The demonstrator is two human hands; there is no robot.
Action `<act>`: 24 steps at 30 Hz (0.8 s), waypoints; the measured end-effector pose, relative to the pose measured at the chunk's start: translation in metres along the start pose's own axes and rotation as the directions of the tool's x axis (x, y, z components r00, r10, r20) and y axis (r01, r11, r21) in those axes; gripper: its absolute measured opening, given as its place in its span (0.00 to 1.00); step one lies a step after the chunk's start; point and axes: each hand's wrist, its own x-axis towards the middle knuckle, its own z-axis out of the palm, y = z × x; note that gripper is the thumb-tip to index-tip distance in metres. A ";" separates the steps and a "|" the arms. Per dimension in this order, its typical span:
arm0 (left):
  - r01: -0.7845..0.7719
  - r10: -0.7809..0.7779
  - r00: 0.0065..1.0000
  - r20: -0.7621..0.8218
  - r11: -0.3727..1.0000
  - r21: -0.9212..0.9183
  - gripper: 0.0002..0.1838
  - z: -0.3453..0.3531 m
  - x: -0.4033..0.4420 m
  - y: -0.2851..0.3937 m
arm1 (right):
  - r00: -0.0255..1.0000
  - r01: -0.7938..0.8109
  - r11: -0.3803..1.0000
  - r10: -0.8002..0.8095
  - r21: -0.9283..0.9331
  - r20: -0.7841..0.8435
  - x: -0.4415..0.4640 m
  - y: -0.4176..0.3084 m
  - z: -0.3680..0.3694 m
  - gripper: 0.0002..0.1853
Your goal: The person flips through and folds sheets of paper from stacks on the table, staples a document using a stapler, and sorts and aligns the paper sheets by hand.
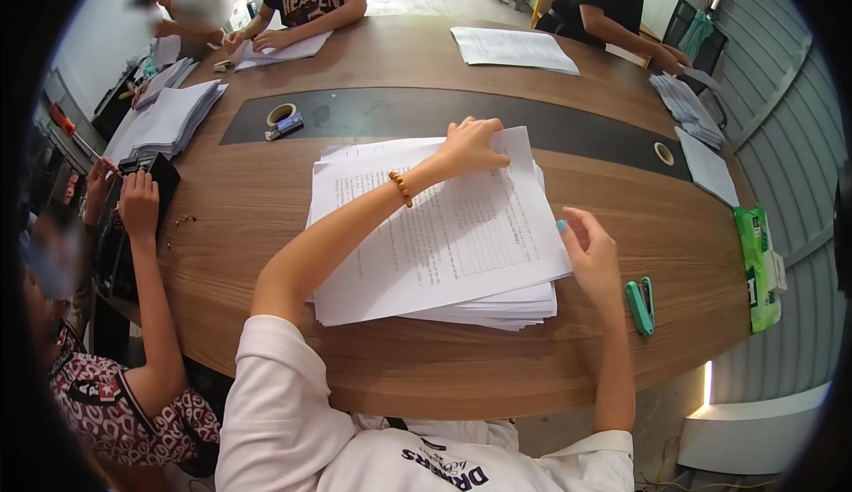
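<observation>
A thick stack of white paper (479, 308) lies in front of me on the wooden table. Its top printed sheet (417, 252), with text lines and a ruled table, sits skewed over the rest. My left hand (475, 146), a beaded bracelet at its wrist, reaches across and has its fingers curled on this sheet near the far right corner. Beside the sheet's right edge is my right hand (590, 248), thumb and fingers apart and nothing visible in it; whether the thumb touches the paper I cannot tell. A green stapler (640, 306) lies right of that hand.
A tape roll (281, 114) and a small blue box (286, 126) lie on the dark strip (373, 106). Another tape roll (664, 153) is at right, near a green packet (754, 270). Co-workers handle papers across the table; one at left works at a black case (151, 195).
</observation>
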 end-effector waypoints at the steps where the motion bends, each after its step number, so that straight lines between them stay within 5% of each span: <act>1: 0.002 -0.002 1.000 0.003 1.000 -0.003 0.25 0.004 -0.002 -0.002 | 0.998 -0.048 0.999 0.049 -0.020 0.045 -0.002 -0.001 0.003 0.14; 4: -0.057 0.065 0.994 -0.085 0.995 0.085 0.24 0.001 -0.005 -0.001 | 0.998 -0.015 0.993 0.022 -0.119 0.056 -0.012 -0.006 0.009 0.14; 6: 0.122 -0.087 0.985 0.150 0.963 -0.241 0.22 -0.006 -0.005 0.001 | 0.991 0.134 0.953 -0.134 -0.273 0.019 -0.022 -0.009 0.012 0.14; 11: 0.025 0.032 0.985 0.172 0.947 -0.320 0.22 -0.008 -0.010 -0.005 | 0.993 0.114 0.926 -0.105 -0.361 0.045 -0.031 -0.025 0.008 0.13; 18: -0.088 0.116 0.991 0.062 0.938 -0.336 0.22 -0.003 -0.020 -0.005 | 0.984 0.168 0.966 -0.153 -0.196 0.091 0.022 -0.005 0.005 0.12; 20: -0.127 0.138 0.990 0.009 0.932 -0.341 0.21 -0.001 -0.022 -0.006 | 0.954 0.266 0.963 -0.269 -0.036 -0.133 0.040 0.005 0.022 0.17; 22: -0.167 0.160 0.986 -0.049 0.923 -0.348 0.19 -0.001 -0.022 -0.005 | 0.936 0.306 0.947 -0.318 -0.100 -0.149 0.046 0.014 0.035 0.19; 24: -0.174 0.141 0.984 -0.108 0.891 -0.419 0.10 -0.007 -0.024 -0.003 | 0.931 0.327 0.925 -0.280 0.194 -0.235 0.047 0.028 0.049 0.17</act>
